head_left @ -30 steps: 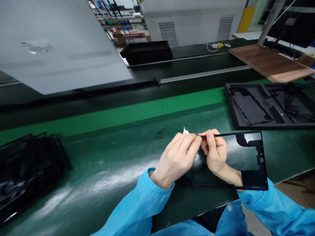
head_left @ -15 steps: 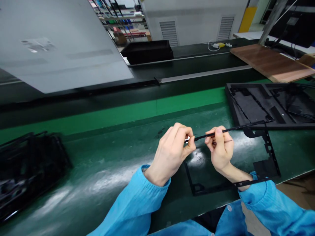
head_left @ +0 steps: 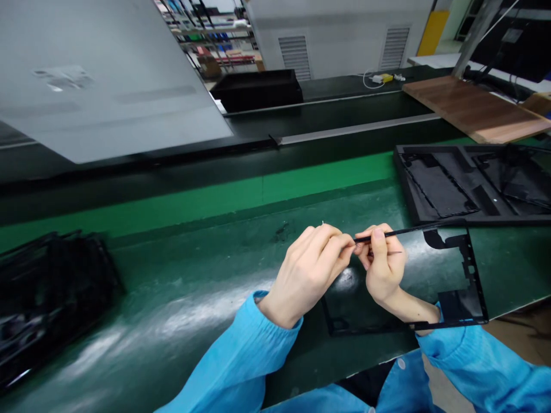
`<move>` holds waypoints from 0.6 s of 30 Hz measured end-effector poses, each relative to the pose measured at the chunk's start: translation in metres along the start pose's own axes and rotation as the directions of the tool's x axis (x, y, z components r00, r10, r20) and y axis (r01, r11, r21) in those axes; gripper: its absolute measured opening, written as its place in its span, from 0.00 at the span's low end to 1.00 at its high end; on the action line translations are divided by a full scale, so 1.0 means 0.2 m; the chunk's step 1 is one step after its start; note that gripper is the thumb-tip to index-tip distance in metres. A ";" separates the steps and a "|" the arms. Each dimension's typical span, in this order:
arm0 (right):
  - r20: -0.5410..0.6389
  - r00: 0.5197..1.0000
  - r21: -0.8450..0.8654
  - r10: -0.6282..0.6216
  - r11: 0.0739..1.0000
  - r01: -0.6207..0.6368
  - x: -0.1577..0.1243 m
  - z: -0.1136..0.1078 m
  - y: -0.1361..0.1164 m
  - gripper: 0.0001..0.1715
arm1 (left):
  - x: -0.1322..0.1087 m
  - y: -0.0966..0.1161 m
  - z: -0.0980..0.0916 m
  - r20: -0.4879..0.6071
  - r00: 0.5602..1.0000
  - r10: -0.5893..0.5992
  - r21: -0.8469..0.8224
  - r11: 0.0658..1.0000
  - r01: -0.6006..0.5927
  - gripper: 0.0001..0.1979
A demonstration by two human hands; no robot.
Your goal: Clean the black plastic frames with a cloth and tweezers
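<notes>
A thin black rectangular frame [head_left: 475, 274] is held tilted above the green bench, with dark patches along its right side. My left hand [head_left: 312, 267] is closed, its fingertips pinching the far edge of the frame near the left corner. Right beside it, my right hand [head_left: 384, 267] grips the same edge between thumb and fingers, and its forearm passes through the frame's opening. A thin pointed tool [head_left: 395, 252] sticks out from the right hand's fingers; its kind is unclear. The left fingers hide the frame's far left corner.
A black foam tray [head_left: 486, 219] with similar frames lies at the back right. At the left a pile of black frames [head_left: 55, 292] rests on the green bench [head_left: 181, 327]. Beyond stand a black bin [head_left: 258, 92], a wooden board [head_left: 477, 109] and a large grey panel [head_left: 129, 74].
My left hand has slid right along the frame's edge, closer to my right hand. The frame has tilted slightly, its near edge rising a little. My right hand has barely moved.
</notes>
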State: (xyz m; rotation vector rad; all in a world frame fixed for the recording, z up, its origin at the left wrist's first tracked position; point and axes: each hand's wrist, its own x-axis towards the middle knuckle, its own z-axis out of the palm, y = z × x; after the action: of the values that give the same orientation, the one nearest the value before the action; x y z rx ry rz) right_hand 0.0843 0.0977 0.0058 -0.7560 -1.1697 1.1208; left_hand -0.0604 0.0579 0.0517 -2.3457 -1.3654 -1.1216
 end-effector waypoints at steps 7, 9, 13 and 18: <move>0.059 0.998 -0.017 -0.031 0.999 0.032 -0.03 -0.02 0.02 0.22 | 0.01 0.03 0.01 0.000 0.995 0.099 0.206 0.974 -0.097 0.06; 0.060 0.998 -0.011 -0.033 0.999 0.034 -0.03 -0.02 0.01 0.22 | 0.01 0.02 0.02 -0.007 0.995 0.096 0.212 0.973 -0.093 0.06; 0.018 0.999 0.009 -0.032 0.999 0.032 -0.01 -0.01 0.01 0.22 | 0.01 0.00 0.02 -0.018 0.998 0.055 0.149 0.987 -0.052 0.07; -0.047 0.999 0.033 -0.002 0.999 0.004 0.01 0.01 -0.01 0.24 | 0.00 -0.03 0.00 -0.051 0.998 -0.046 0.017 0.999 0.047 0.07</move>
State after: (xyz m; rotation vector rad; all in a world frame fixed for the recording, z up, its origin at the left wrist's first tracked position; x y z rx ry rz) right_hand 0.0832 0.0990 0.0097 -0.7511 -1.1099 1.1120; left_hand -0.0655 0.0620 0.0500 -2.2683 -1.4132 -1.1672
